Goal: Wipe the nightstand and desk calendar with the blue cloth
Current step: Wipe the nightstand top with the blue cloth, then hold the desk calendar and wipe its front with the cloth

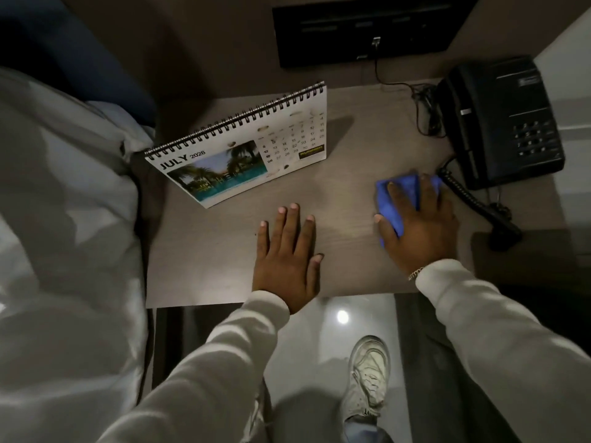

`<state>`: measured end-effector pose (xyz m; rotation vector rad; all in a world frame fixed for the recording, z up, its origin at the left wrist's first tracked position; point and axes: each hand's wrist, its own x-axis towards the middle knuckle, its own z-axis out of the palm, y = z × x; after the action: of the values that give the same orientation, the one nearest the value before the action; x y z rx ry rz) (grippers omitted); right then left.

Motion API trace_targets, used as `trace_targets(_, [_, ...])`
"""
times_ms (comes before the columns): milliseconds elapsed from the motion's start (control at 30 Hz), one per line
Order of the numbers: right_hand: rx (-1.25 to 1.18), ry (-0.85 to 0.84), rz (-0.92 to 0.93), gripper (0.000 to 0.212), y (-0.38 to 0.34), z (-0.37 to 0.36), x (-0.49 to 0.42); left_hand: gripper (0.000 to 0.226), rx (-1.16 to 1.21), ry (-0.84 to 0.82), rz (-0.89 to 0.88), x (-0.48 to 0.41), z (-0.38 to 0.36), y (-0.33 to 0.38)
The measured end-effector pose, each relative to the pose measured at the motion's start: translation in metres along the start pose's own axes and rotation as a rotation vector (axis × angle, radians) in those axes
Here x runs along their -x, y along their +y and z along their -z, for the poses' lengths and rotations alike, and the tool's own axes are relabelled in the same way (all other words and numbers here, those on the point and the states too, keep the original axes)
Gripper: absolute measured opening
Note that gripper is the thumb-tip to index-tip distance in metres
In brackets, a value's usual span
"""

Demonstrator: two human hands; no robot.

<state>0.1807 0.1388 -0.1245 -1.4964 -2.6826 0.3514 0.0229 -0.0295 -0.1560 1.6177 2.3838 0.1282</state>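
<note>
The nightstand (204, 263) has a grey-brown wooden top. A spiral-bound desk calendar (243, 145) showing July 2026 and a palm-tree photo stands tilted at its back left. My right hand (422, 225) presses flat on the folded blue cloth (401, 195) at the right side of the top, close to the telephone cord. My left hand (286, 260) lies flat on the wood near the front edge, fingers spread, holding nothing. The calendar is apart from both hands.
A black telephone (502, 123) sits at the back right, its coiled cord (470, 199) trailing toward the front. A dark panel (361, 30) hangs on the wall behind. A bed with white linen (64, 219) borders the left. My shoe (367, 375) stands on the glossy floor.
</note>
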Motion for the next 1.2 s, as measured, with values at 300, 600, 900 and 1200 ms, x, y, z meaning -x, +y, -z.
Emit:
trace_targets(300, [-0.201, 0.131, -0.159, 0.055, -0.025, 0.019, 0.005, 0.072, 0.061, -0.045, -0.181, 0.002, 0.071, -0.023])
trace_targets(600, [-0.6, 0.382, -0.127, 0.049, -0.12, 0.026, 0.044, 0.068, -0.05, 0.2, -0.461, -0.026, 0.186, -0.095])
trace_targets(900, [-0.75, 0.6, 0.038, 0.05, -0.185, -0.028, 0.024, 0.101, -0.499, -0.106, -0.776, -0.104, 0.222, -0.154])
trace_targets(1200, [-0.791, 0.723, 0.073, 0.055, -0.215, -0.063, -0.003, 0.101, -0.551, -0.01, -0.999, -0.114, 0.219, -0.158])
